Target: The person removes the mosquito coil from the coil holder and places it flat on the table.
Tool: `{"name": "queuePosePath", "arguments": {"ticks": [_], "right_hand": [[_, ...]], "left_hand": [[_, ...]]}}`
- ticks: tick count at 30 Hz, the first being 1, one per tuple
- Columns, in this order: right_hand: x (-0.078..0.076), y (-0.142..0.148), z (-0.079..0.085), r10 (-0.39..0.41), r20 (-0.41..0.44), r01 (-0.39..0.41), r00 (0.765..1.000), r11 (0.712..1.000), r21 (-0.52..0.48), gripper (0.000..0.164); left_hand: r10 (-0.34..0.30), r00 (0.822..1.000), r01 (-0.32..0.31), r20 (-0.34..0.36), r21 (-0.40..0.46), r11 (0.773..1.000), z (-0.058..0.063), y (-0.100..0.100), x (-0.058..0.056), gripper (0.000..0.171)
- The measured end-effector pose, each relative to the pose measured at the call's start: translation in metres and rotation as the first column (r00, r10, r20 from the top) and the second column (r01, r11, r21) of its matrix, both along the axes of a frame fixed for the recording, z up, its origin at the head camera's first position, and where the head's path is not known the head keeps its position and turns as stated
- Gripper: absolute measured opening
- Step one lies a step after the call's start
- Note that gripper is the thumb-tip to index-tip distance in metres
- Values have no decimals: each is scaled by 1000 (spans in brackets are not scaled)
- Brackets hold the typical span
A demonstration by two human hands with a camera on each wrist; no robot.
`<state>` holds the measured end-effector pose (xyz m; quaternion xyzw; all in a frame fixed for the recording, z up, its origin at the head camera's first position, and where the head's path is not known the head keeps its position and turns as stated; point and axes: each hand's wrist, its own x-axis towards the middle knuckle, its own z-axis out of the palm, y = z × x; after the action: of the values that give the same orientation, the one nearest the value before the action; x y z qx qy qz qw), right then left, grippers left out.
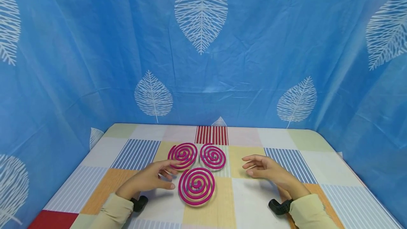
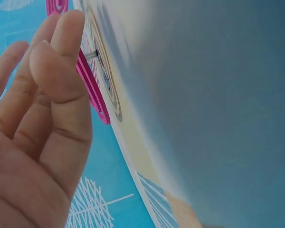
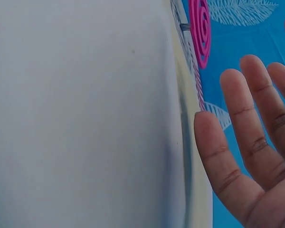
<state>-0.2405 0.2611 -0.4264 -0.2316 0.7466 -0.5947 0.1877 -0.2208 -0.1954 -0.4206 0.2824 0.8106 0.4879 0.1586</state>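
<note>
Three magenta mosquito coils sit raised over the table: a front coil (image 1: pixel 197 183), a back left coil (image 1: pixel 182 154) and a back right coil (image 1: pixel 213 156). My left hand (image 1: pixel 152 176) hovers left of the front coil, fingers loosely bent and holding nothing; its fingertips overlap the back left coil in the head view. In the left wrist view, a coil (image 2: pixel 96 97) shows behind the fingers, with a short metal stand (image 2: pixel 91 54) under it. My right hand (image 1: pixel 270 169) hangs right of the coils, fingers relaxed and nothing in them. The right wrist view catches a coil (image 3: pixel 194 47) edge-on, beyond the fingertips.
A patchwork-patterned cloth (image 1: pixel 248 197) covers the table. Blue curtains with white leaf prints (image 1: pixel 241 63) enclose the back and both sides. A black wrist camera (image 1: pixel 279 207) is strapped below the right hand, another (image 1: pixel 140 203) below the left.
</note>
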Motion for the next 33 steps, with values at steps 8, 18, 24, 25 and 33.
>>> {"name": "queuePosePath", "arguments": {"ticks": [8,18,24,25,33], "right_hand": [[-1,-11,-2,57,-20,-57,998,998,-7,55],[-1,-26,-3,89,-39,-87,995,996,31,55],[-1,-34,-2,93,-48,-91,994,995,50,52],[-1,-35,-2,96,-50,-93,994,994,52,52],[0,-49,-1,118,-48,-115,992,991,61,50]], "left_hand": [[-6,1000,6,1,-29,1000,2,4,4,71],[-2,1000,3,22,-78,997,1,7,6,71],[11,999,-7,33,-106,994,2,9,7,70],[12,999,-9,31,-112,994,2,9,7,70],[12,1000,-9,23,-121,993,1,11,8,70]]}}
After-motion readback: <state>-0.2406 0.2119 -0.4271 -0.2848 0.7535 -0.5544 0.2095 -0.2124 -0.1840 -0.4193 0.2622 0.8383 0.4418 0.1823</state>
